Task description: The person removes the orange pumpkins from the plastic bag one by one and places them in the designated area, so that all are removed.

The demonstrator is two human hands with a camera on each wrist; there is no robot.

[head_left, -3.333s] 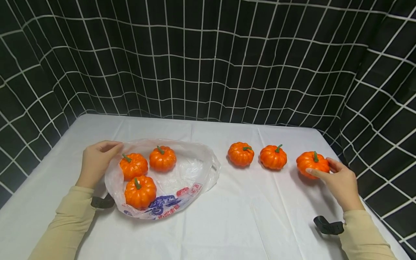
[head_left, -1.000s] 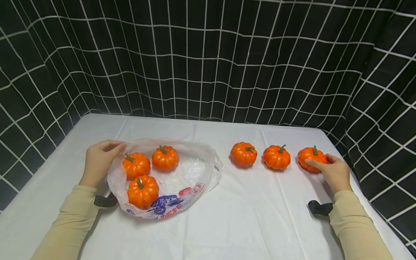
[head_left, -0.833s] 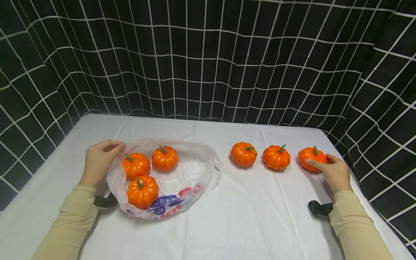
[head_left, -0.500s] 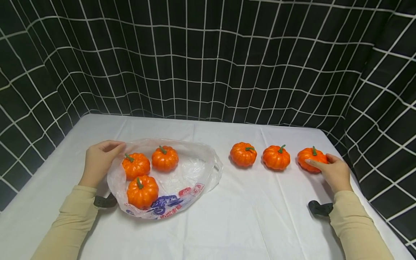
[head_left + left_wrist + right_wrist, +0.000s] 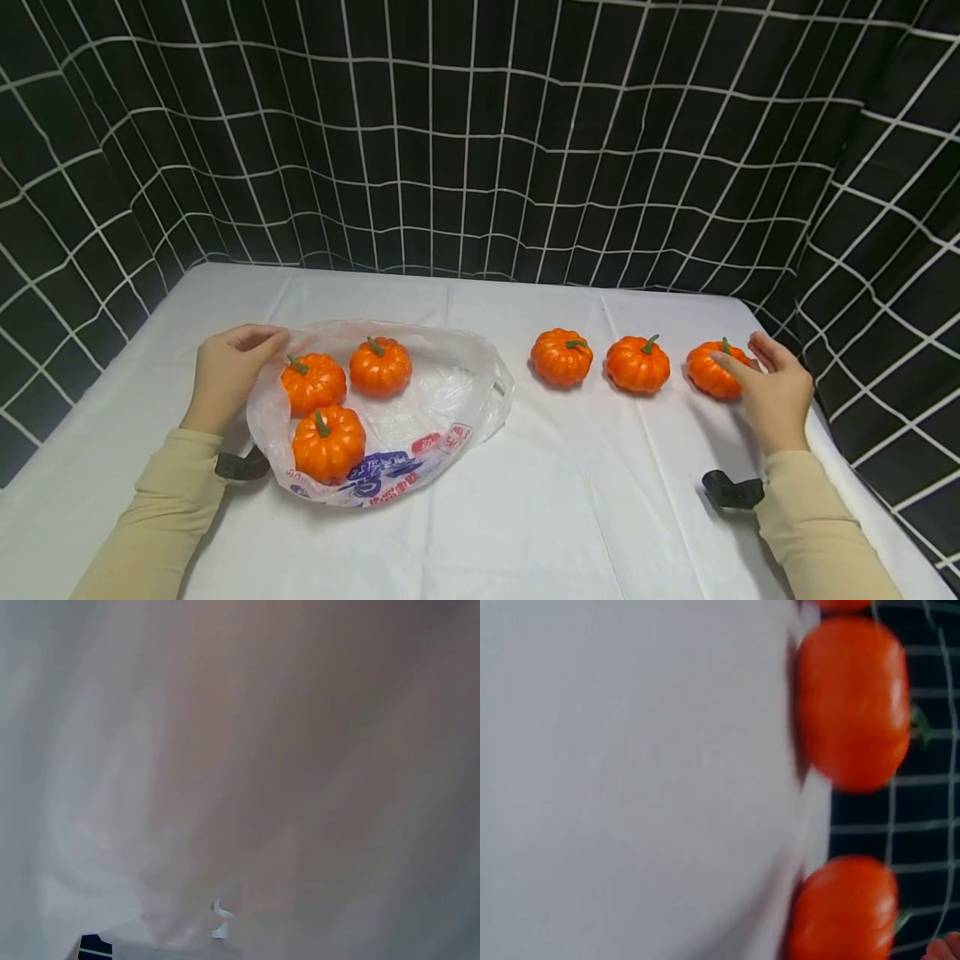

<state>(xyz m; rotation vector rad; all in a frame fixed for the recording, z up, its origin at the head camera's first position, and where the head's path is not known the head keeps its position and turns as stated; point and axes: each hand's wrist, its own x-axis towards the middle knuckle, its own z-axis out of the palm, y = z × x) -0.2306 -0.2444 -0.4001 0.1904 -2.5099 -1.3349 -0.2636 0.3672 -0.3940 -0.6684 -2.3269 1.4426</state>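
At the left of the head view, my left hand [image 5: 231,375] pinches the rim of a translucent plastic bag [image 5: 442,400] printed in red and blue. Inside the bag sit three orange pumpkins with green stems, one of them the front pumpkin [image 5: 330,444]. Blurred plastic fills the left wrist view. On the right, my right hand [image 5: 776,396] is beside the rightmost pumpkin [image 5: 712,371], thumb and fingers spread and holding nothing. In the head view the thumb overlaps that pumpkin's edge; whether it touches cannot be told. A fingertip [image 5: 945,947] shows at the right wrist view's corner.
Two more pumpkins, the middle pumpkin [image 5: 637,364] and the pumpkin nearer the bag [image 5: 561,357], stand in a row with the rightmost one. All rest on a white-covered table [image 5: 525,517]. A black curtain [image 5: 480,142] with white grid lines surrounds the back and sides.
The rightmost pumpkin was moved slightly back into line with the other two. My right hand has since let go of it and drawn a little to the right. The left hand keeps its pinch.
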